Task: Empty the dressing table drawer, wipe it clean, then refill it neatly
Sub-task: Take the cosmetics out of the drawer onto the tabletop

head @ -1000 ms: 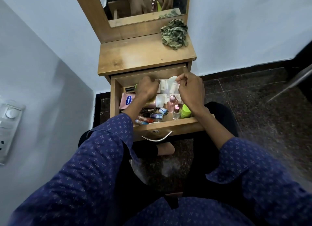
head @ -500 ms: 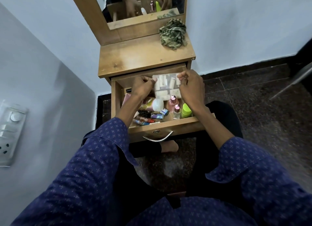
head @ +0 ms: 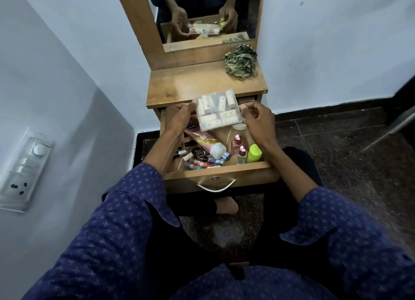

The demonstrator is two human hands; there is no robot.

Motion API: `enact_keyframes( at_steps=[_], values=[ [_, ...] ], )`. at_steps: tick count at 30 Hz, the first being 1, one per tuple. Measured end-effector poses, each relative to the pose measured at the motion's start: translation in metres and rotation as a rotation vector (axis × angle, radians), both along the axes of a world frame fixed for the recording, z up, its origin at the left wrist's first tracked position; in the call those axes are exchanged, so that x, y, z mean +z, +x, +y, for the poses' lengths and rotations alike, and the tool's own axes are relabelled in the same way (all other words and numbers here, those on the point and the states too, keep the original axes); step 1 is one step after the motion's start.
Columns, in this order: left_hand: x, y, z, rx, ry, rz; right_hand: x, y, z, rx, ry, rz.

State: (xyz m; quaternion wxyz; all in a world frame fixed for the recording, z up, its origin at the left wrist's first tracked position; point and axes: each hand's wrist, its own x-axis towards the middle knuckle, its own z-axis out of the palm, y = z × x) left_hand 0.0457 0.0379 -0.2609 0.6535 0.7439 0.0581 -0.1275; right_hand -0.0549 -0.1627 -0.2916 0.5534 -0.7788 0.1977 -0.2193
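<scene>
Head view: I am at the emptying step. My left hand (head: 179,118) and right hand (head: 258,120) each pinch one side of the clear case (head: 219,112) of small tubes, my grip narrow on its edges, holding it tilted above the back of the open drawer (head: 221,173). Next, I judge, it goes to the worktop (head: 190,84) at 12 o'clock. That calls for clearing the worktop's front lip. The cloth (head: 241,61) sits at 1 o'clock, so the left side is freer. Below the case lie a pink tube (head: 205,142), two pink-capped bottles (head: 239,150) and a green bottle (head: 254,153) at 5 o'clock.
</scene>
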Motion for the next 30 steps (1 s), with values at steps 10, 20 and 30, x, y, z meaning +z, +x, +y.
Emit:
enact_keyframes(
  at_steps=[10, 20, 30],
  values=[
    [0.007, 0.032, 0.032, 0.204, -0.097, -0.069, 0.039, 0.028, 0.017, 0.115, 0.533, 0.072],
    [0.032, 0.034, 0.041, 0.140, 0.182, -0.264, 0.060, 0.082, 0.051, 0.171, 0.371, 0.111],
    [0.031, 0.059, 0.051, -0.131, 0.534, -0.467, 0.050, 0.120, 0.088, 0.158, -0.249, 0.178]
  ],
)
